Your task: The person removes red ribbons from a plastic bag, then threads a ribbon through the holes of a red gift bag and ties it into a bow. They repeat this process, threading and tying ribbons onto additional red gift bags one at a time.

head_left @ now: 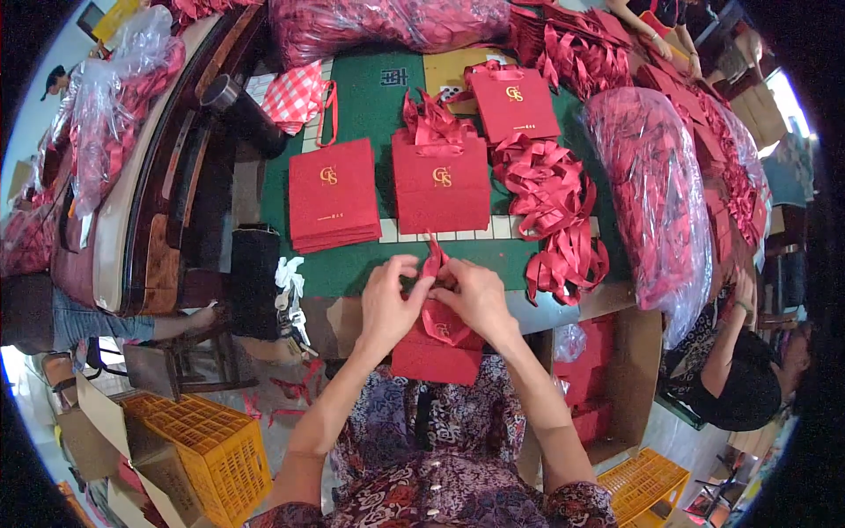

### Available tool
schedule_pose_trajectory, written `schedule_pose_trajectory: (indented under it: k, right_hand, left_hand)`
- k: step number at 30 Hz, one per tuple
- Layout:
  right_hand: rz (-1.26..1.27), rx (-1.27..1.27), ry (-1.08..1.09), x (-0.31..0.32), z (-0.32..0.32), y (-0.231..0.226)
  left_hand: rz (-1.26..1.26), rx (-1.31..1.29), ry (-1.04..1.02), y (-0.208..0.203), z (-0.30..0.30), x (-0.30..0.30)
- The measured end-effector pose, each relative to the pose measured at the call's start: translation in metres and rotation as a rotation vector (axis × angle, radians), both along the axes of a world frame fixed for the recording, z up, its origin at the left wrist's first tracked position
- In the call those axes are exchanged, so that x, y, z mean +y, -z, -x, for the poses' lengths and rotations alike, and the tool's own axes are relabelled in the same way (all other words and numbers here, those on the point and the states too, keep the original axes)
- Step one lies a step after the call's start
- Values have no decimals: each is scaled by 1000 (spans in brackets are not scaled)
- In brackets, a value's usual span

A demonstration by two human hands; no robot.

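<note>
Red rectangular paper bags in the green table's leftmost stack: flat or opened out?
Flat: the red paper bags lie stacked, thin layered edges showing along the near side.

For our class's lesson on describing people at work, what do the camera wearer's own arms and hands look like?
The left hand and right hand are bare, with no gloves. No watch or bracelet shows on either wrist. The forearms are uncovered; the short sleeves are dark, with a multicoloured floral print.
</note>
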State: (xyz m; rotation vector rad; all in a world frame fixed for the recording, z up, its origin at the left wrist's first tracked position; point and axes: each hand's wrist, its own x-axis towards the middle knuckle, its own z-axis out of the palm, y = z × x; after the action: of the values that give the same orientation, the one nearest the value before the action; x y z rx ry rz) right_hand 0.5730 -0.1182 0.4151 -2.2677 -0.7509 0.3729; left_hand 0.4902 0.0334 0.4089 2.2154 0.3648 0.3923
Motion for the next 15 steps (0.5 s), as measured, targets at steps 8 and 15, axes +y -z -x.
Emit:
schedule_pose_trajectory:
  k: [8, 15]
  right_hand:
    - [-24, -131, 144, -13, -2, 5]
    - [-393, 196, 247, -16, 3, 12]
  left_hand:
    - [-31, 32, -34, 22, -7, -6]
    - [196, -73, -151, 6, -5, -22]
